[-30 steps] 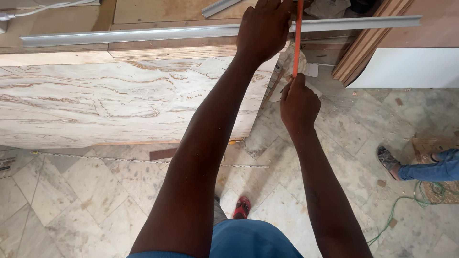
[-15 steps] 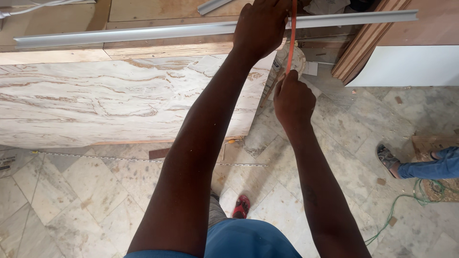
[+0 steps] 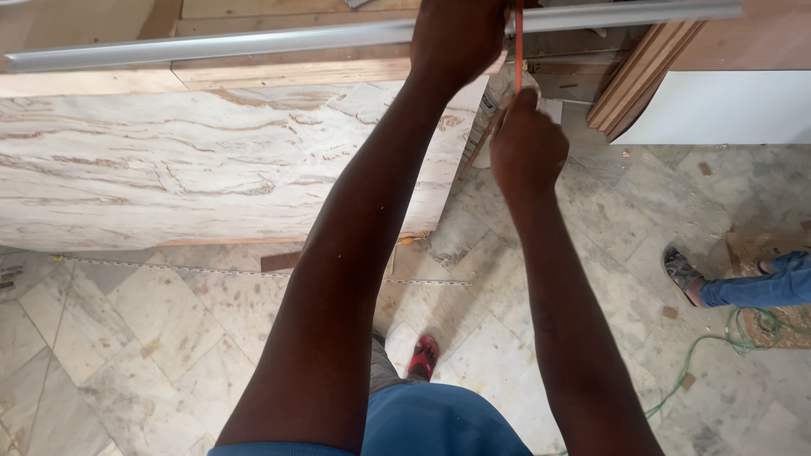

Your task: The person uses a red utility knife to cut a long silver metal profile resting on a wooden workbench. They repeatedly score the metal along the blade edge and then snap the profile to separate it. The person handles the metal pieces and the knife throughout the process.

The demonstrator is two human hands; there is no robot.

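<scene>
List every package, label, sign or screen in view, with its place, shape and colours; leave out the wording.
Small printed label: far left edge, on the floor strip under the marble-patterned board; pale with dark marks, too small to make out.
Possible label or packet: past the board's right end, between the person's forearms; white and dark, mostly hidden.
No signs or screens in view.

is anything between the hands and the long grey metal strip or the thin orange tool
Nothing visible does. The left hand already presses down on the long grey metal strip lying across the wooden bench edge, and the right hand is closed around the lower end of the thin orange tool, which crosses the strip beside the left hand.
</scene>
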